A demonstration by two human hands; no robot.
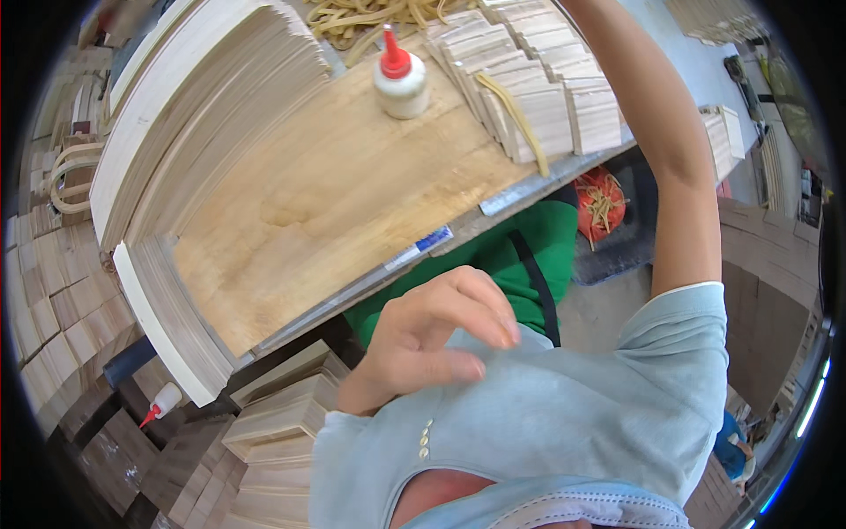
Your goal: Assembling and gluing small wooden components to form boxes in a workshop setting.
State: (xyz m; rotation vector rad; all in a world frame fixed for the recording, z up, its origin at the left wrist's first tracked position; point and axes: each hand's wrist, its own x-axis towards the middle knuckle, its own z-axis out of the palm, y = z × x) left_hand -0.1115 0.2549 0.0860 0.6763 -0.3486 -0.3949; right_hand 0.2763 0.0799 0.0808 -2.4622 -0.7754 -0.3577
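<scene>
My left hand (432,328) is raised in front of my chest, near the table's front edge. Its fingers are loosely bent, with a gap to the thumb, and nothing shows between them. My right arm reaches up past the stacked wooden slats (538,97), and the hand itself is beyond the top edge of the picture. A tan rubber band (515,122) lies over those slats. Left of them a white glue bottle (404,88) with a red nozzle stands upright on the wooden tabletop (300,212).
Tall rows of thin wooden panels (203,123) line the table's left side. A heap of tan bands (361,19) lies at the back. Below right is a red bag (601,207) with bands. Wooden frames (282,423) and another glue bottle (165,401) are at lower left.
</scene>
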